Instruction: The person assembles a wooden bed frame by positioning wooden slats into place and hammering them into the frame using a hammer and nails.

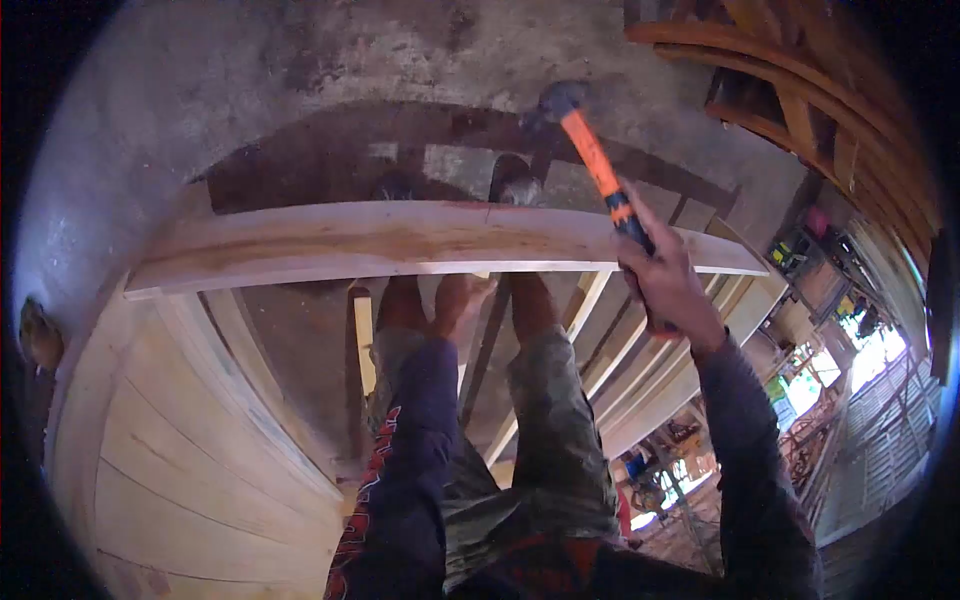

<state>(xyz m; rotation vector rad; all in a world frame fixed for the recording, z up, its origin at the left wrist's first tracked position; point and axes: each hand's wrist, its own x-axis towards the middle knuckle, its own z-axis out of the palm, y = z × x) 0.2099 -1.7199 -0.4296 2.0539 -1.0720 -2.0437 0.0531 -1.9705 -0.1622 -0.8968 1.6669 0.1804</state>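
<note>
My right hand is wrapped around the black grip of a hammer with an orange handle. The hammer is raised, its dark head blurred and lying beyond the far edge of a long wooden plank. The plank runs across in front of me, on top of a wooden frame. My left hand is closed just at the plank's near edge, by a pale slat. What its fingers hold, if anything, is hidden.
A curved panel of joined boards forms the left side of the frame. Several slats run beneath the plank, around my legs. Curved brown wooden pieces stand at upper right. Cluttered items lie farther right. The floor is concrete.
</note>
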